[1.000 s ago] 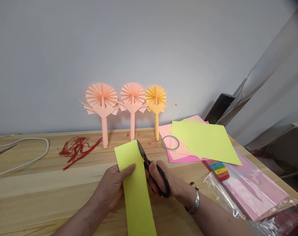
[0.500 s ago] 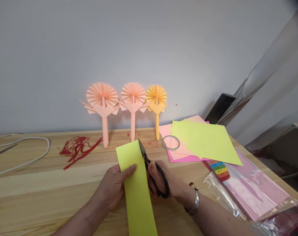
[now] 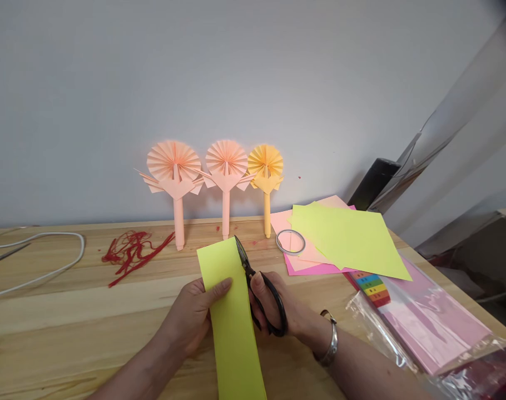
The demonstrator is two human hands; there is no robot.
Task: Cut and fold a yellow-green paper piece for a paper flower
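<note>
A folded strip of yellow-green paper (image 3: 234,333) runs up from the bottom edge, pinched by my left hand (image 3: 198,311) with the thumb on top. My right hand (image 3: 278,303) is wrapped round the black handles of a pair of scissors (image 3: 273,294). The scissor blades lie along the strip's right edge near its top corner; whether they are closed on the paper I cannot tell. Behind the strip, two pink paper fans (image 3: 178,200) and one orange paper fan (image 3: 267,194) lean upright against the wall.
Red tassel threads (image 3: 132,255) and a white cable (image 3: 83,247) lie on the left of the wooden table (image 3: 69,322). On the right are coloured paper sheets (image 3: 353,239), a tape roll (image 3: 303,243), a plastic-wrapped paper pack (image 3: 440,322) and a black cylinder (image 3: 373,180).
Almost nothing differs. Both hands, the scissors and the folded paper hold nearly the same position.
</note>
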